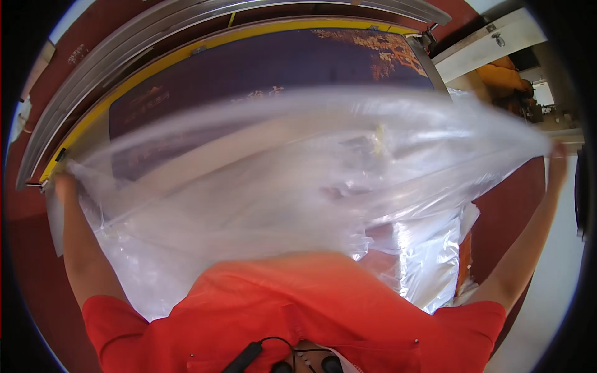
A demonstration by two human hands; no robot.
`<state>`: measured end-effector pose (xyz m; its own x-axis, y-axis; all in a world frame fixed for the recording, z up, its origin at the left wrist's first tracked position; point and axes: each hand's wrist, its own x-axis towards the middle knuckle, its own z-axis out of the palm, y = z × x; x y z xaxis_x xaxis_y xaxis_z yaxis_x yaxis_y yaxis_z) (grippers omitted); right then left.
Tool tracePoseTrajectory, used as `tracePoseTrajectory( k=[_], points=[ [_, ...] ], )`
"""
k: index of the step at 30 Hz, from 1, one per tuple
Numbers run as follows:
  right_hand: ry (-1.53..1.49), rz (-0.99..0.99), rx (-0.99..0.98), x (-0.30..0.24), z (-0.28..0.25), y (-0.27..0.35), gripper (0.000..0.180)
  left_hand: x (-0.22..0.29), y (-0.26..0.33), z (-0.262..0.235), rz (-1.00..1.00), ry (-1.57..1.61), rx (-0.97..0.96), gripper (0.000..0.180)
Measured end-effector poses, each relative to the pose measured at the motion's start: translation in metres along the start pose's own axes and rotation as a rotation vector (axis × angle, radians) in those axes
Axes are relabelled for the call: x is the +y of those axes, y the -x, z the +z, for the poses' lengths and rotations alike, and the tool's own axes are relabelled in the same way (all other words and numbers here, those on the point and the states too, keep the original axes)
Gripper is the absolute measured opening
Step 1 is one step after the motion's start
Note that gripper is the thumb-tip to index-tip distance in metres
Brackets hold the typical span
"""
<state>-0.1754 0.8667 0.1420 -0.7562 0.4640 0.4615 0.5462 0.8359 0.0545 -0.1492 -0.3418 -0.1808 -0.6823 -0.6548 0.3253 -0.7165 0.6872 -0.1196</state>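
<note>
Head view: person in a red shirt, both arms spread wide, clear plastic stretched between them.
Table: dark purple printed top [273, 62] with yellow edging [186, 51] and a metal rail [124, 53] along its far edge, curving across the upper frame.
Plastic sheet: big clear sheet [298, 180], blurred, spanning from the table's left corner to past its right corner, held up over the near part of the table; hangs down in front of the shirt.
Wrapped bundle: shiny clear-wrapped item [429, 255] low right, under the sheet, contents unclear.
Floor: dark red [516, 211] at both sides of the table.
Left hand: [64, 184] at the sheet's left end, near the table's left corner, closed on the plastic edge; fingers mostly hidden.
Right hand: [558, 163] at the sheet's right end, beyond the table's right corner, gripping the plastic; small and blurred.
Cable: black lead and clip [249, 354] on the shirt at bottom edge.
</note>
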Motion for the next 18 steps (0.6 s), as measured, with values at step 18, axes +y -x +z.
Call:
tracePoseTrajectory(
  k=[18],
  points=[
    [0.115,-0.697,-0.208,-0.346,0.263,0.066,0.048,-0.162,0.080,-0.049,-0.222,0.293,-0.358,0.045]
  ],
)
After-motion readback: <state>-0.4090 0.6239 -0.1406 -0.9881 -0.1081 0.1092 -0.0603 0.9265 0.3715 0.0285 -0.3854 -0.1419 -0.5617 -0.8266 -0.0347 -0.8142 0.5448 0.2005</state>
